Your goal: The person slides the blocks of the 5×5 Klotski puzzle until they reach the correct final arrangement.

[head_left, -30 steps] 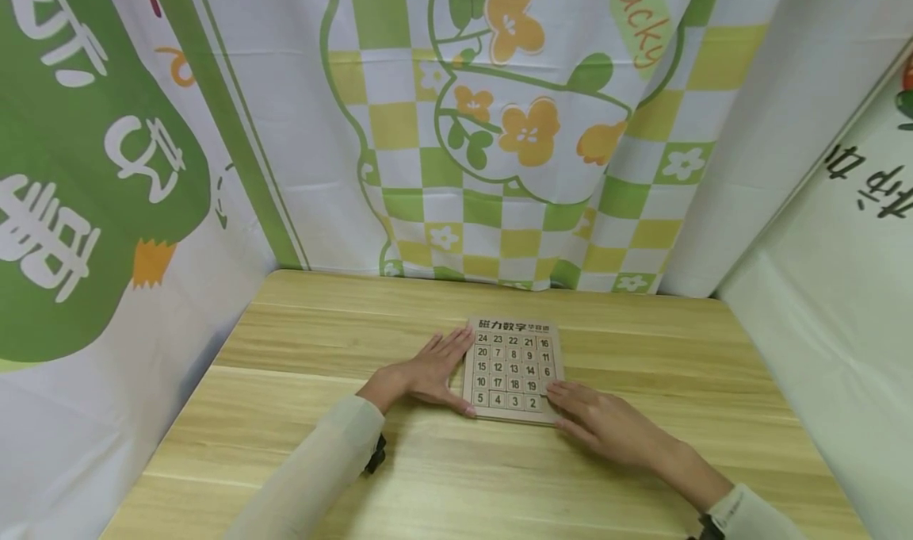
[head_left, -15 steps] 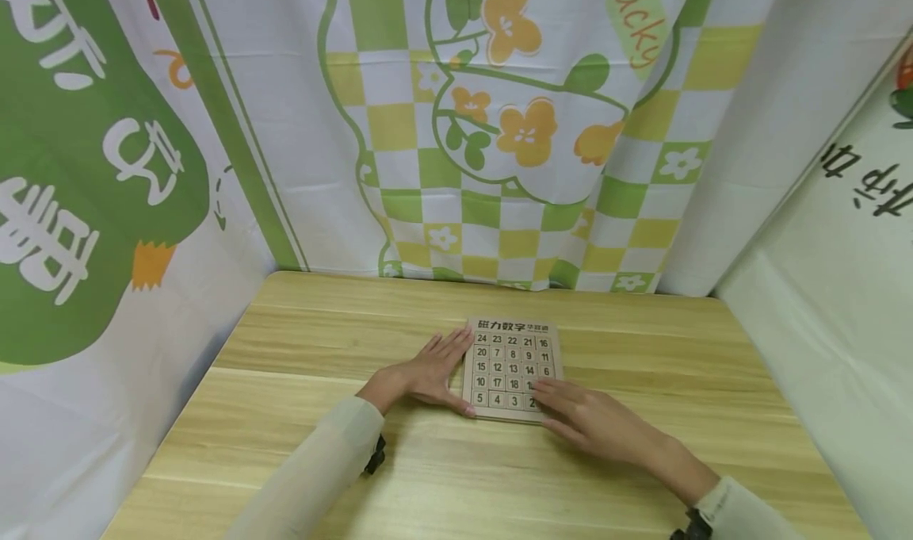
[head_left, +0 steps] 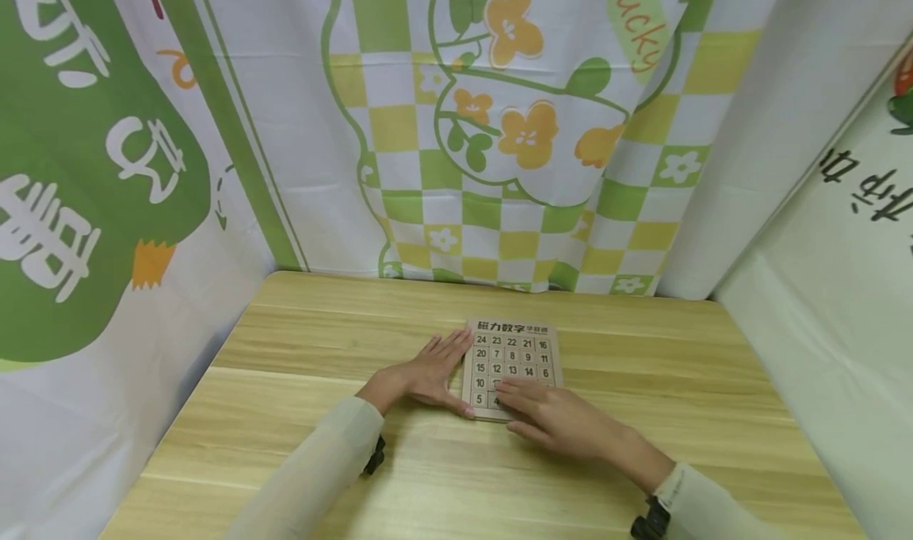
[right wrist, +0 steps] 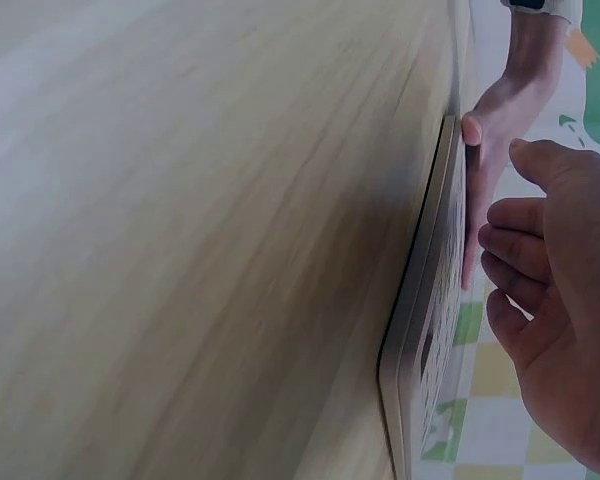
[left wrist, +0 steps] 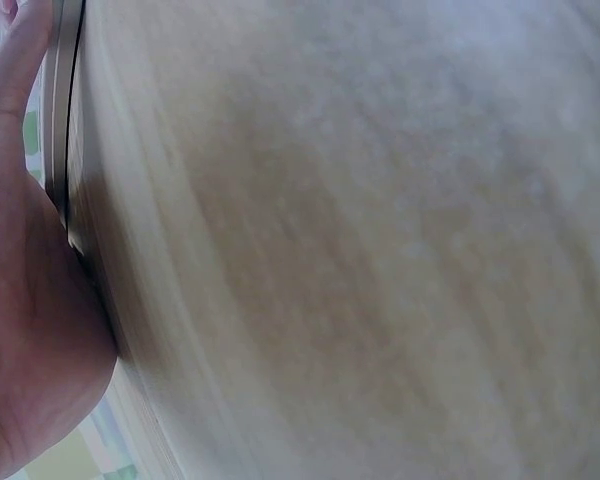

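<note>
A flat wooden number slide puzzle lies on the table, a printed heading above its rows of numbered square tiles. Against its left side rests my left hand, fingers straight along the edge and thumb near the lower left corner. My right hand reaches over the lower right part, fingertips by the tiles 17 and 4, hiding several tiles. In the right wrist view, the right hand has loosely bent fingers just above the puzzle's face; whether they touch it I cannot tell. The left wrist view shows the left hand beside the puzzle's edge.
The wood-grain table extends around the puzzle. A printed green and yellow checked cloth hangs behind its far edge. White printed cloths stand along both sides.
My right hand has slid left across the puzzle, from its right edge to the tiles 17 and 4, covering more of the lower rows. The left hand has stayed in place.
</note>
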`<state>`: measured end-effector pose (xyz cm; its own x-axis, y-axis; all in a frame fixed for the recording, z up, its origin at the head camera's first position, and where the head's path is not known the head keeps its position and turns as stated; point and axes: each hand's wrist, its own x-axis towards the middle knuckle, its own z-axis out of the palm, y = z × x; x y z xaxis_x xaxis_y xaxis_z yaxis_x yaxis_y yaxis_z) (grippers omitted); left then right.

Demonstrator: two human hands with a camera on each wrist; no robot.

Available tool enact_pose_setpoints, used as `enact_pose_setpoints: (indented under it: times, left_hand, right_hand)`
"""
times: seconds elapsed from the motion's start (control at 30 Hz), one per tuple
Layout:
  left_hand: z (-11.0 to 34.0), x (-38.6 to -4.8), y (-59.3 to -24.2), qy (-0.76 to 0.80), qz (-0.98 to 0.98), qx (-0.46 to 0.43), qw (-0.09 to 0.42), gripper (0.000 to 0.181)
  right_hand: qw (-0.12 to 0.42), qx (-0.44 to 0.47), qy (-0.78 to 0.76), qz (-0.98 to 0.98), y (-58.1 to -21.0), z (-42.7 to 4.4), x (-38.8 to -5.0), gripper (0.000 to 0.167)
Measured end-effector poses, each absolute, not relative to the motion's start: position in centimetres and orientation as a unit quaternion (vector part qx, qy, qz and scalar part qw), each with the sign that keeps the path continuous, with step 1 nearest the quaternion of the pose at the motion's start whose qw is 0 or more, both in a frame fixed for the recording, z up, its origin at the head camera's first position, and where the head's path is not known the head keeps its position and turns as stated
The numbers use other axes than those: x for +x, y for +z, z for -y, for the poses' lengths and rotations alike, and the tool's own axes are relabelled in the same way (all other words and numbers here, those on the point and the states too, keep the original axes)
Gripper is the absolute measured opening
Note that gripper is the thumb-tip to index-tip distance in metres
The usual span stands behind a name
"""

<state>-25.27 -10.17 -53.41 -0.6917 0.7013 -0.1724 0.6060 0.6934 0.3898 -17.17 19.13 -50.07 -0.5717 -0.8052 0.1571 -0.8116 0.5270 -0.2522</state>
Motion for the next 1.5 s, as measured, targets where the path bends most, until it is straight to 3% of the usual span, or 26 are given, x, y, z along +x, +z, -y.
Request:
enact_pose_setpoints:
  times: [0.63,1.27,1.5]
  left_hand:
    - [10.3,-25.3,-53.6,0.155,-0.907,0.356,0.161,0.135]
    - [10.5,-26.2,-55.2,0.175,-0.901,0.363,0.163,0.144]
    - [10.4,-25.6,-53.9,0.17,-0.902,0.361,0.167,0.139]
  right_hand:
    - [-0.021,0.486,0.136,0.863,-51.5,-16.8,-17.7,0.052]
    - [-0.017,0.473,0.135,0.87,-51.0,-19.4,-17.1,0.049]
    - [-0.018,0.469,0.138,0.872,-51.0,-19.4,-17.2,0.05]
